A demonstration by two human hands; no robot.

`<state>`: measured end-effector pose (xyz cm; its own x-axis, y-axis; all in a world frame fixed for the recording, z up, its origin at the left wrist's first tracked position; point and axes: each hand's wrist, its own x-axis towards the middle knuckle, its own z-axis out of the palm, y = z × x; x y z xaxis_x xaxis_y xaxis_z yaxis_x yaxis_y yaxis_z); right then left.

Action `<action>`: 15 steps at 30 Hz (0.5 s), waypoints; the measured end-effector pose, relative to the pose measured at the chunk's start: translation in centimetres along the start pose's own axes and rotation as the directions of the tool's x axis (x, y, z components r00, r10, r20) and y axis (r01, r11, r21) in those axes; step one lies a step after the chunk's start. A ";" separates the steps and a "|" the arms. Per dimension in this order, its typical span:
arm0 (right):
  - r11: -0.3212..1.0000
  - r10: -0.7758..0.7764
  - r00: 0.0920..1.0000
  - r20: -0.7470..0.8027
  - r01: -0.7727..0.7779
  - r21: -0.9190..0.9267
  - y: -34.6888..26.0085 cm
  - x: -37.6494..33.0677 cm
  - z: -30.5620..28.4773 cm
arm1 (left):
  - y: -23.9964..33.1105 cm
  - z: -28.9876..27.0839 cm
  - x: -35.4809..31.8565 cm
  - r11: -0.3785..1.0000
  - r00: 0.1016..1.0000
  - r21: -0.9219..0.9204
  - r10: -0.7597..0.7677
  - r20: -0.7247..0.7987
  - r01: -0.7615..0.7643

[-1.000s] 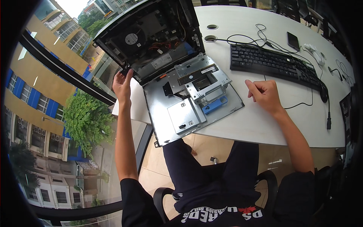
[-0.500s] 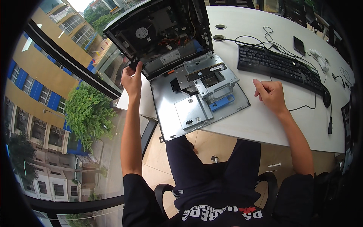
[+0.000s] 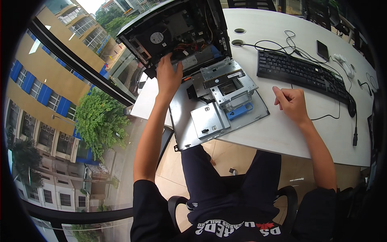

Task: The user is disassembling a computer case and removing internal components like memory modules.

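The open desktop computer case (image 3: 177,36) sits at the far left of the white table (image 3: 282,133), its black half tipped up toward the window w/ the round fan (image 3: 156,38) and coloured wiring showing inside. The grey metal side panel (image 3: 189,129) lies flat in front of it, near edge hanging over the table edge, carrying a silver drive cage (image 3: 227,82), a flat silver drive box (image 3: 209,120) and a blue plastic clip (image 3: 239,111). Left hand (image 3: 168,76) rests w/ fingers spread, palm down, right at the lower lip of the black half where it meets the panel; touching it, not clearly gripping anything. Right hand (image 3: 291,103) lies on the table just right of the panel, fingers curled into a loose fist; can't tell if anything small is inside. Judging progress: case is already opened up and internals exposed, so the opening stage looks done; drive cage, drive box and fan all seem seated, so any removal or refit of parts looks not yet started or only beginning. No tools visible near either hand. Farther right: black keyboard (image 3: 302,72), a phone (image 3: 322,50) beyond it, loose black cables (image 3: 290,40) and two round cable holes (image 3: 238,42) in the table. Left of everything, the window w/ buildings and trees below.
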<state>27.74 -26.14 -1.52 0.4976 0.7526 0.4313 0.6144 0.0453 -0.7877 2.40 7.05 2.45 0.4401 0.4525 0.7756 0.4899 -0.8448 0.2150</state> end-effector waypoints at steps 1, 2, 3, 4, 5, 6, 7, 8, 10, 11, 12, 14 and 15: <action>1.000 -0.006 1.000 -0.006 0.006 0.000 0.0 0.0 0.0 | -0.1 0.7 0.3 1.000 1.000 0.016 -0.023 0.009 0.023; 1.000 -0.008 1.000 -0.009 0.008 -0.001 -0.1 0.0 -0.1 | -0.3 1.4 0.5 0.998 0.998 0.018 -0.059 0.024 0.059; 1.000 -0.014 1.000 -0.011 0.014 -0.004 -0.2 0.0 0.0 | -0.6 1.8 0.8 0.998 0.998 0.017 -0.055 0.023 0.055; 1.000 -0.019 1.000 -0.013 0.019 -0.010 -0.3 0.0 -0.1 | -0.6 2.4 1.0 0.990 0.993 0.082 -0.114 0.009 0.113; 1.000 -0.019 1.000 -0.017 0.019 -0.010 -0.4 0.0 -0.1 | -0.7 2.8 1.2 0.974 0.985 0.146 -0.172 -0.008 0.171; 0.999 -0.036 0.999 -0.021 0.036 -0.002 -0.4 -0.1 -0.1 | -0.9 3.1 1.3 0.975 0.986 0.144 -0.168 -0.008 0.167; 0.999 -0.051 0.998 -0.024 0.051 0.007 -0.4 -0.1 0.0 | -0.9 3.1 1.5 0.975 0.982 0.115 -0.184 -0.046 0.188; 0.999 -0.049 0.998 -0.029 0.050 0.008 -0.4 -0.1 -0.1 | -0.9 3.1 1.6 0.975 0.976 0.086 -0.200 -0.083 0.207; 0.999 -0.035 0.999 0.003 0.035 -0.006 -0.3 -0.1 -0.2 | -0.9 3.0 1.9 0.971 0.972 0.053 -0.230 -0.047 0.232; 0.999 -0.034 0.999 0.001 0.034 -0.004 -0.3 -0.1 -0.2 | -0.8 2.9 2.0 0.965 0.965 0.021 -0.263 -0.011 0.263; 0.999 -0.036 0.999 0.008 0.036 -0.021 -0.3 -0.2 -0.3 | -0.7 2.7 1.9 0.965 0.965 0.022 -0.261 -0.009 0.261; 0.998 -0.040 0.999 0.011 0.041 -0.038 -0.3 -0.1 -0.4 | -0.7 2.5 1.9 0.955 0.960 -0.128 -0.275 -0.052 0.267; 0.999 -0.044 0.999 0.012 0.044 -0.030 -0.5 -0.1 -0.3 | -0.7 2.3 1.7 0.956 0.961 -0.128 -0.273 -0.052 0.265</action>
<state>27.60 -26.44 -1.06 0.4629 0.7576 0.4602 0.6538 0.0588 -0.7544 4.51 9.07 2.26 0.2496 0.6503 0.7175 0.4888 -0.7242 0.4864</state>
